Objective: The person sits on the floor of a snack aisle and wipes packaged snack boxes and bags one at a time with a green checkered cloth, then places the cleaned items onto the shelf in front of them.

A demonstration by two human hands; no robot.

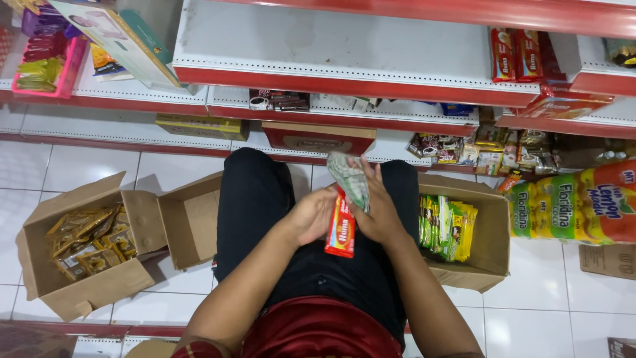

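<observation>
At the lower left of the frame, an open cardboard box (pixel 86 278) of gold-brown sachets (pixel 93 242) sits on the white tiled floor (pixel 576 311), with a second, empty cardboard box (pixel 192 222) just beside it to the right. Above them, the red-edged shelves (pixel 331 79) run across the top of the frame, carrying a pink tray (pixel 63 73) at the upper left and a low red carton (pixel 318 138) near the middle. At centre, a person in black trousers crouches facing the shelves; the left hand (pixel 311 215) curls its grip around the upper part of a red biscuit packet (pixel 340 232), held upright over the lap. The right hand (pixel 379 212) touches the same packet from the other side while its grip pinches a crumpled grey-green cloth (pixel 351 178) just above it. To the right, a third box (pixel 487 232) holds green and yellow packets (pixel 447 225). At far right stand wrapped bottle packs (pixel 583 209) in green and orange.
</observation>
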